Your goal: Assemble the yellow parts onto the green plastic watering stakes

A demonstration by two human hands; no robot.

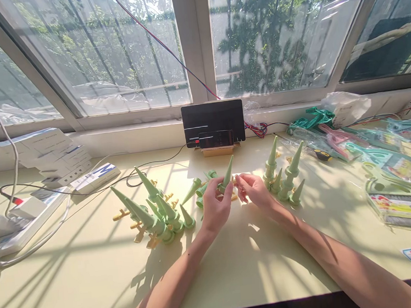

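My left hand (216,206) is closed around a light green cone-tipped piece (229,170), its point upward. Close beside it, my right hand (254,189) has its fingers pinched together against a small tan bit (234,182) at the piece's side. What exactly lies between those fingertips is too small to make out. Behind the left hand lie loose green cones and rings (196,186). To the left stands a cluster of green spires (160,210) with tan pegs (120,214) sticking out. A second group of green spires (289,175) stands just right of my right hand.
A black tablet (212,112) with a phone (215,139) before it leans by the window. White boxes (52,155) and a power strip (28,227) with cables occupy the left. Bagged pastel tools (403,199) lie at right. The table's front edge (262,307) is near me.
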